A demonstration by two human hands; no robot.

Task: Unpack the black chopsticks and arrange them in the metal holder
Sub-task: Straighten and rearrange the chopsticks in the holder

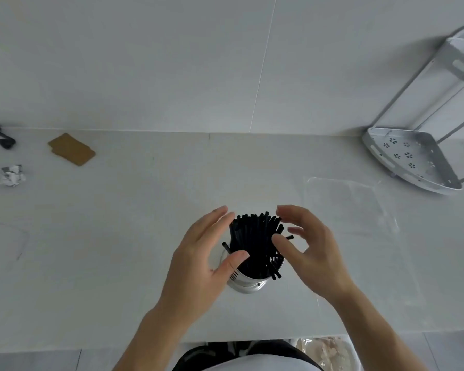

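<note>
In the head view, a metal holder stands near the near edge of the white table, at the middle of the scene. It is filled with black chopsticks, which stand upright in a loose bundle, their tips fanning outward; a few lean out over the rim on the left and right. The left hand sits on the left of the bundle, fingers straight and together along the sticks, thumb across the near side by the holder's rim. The right hand is on the right, fingers relaxed and lightly bent, thumb at the chopsticks; neither hand grips anything. A clear plastic wrapper lies flat to the right. At far right stands a metal corner rack. At far left lie brown cards, a crumpled scrap and a small black object.
</note>
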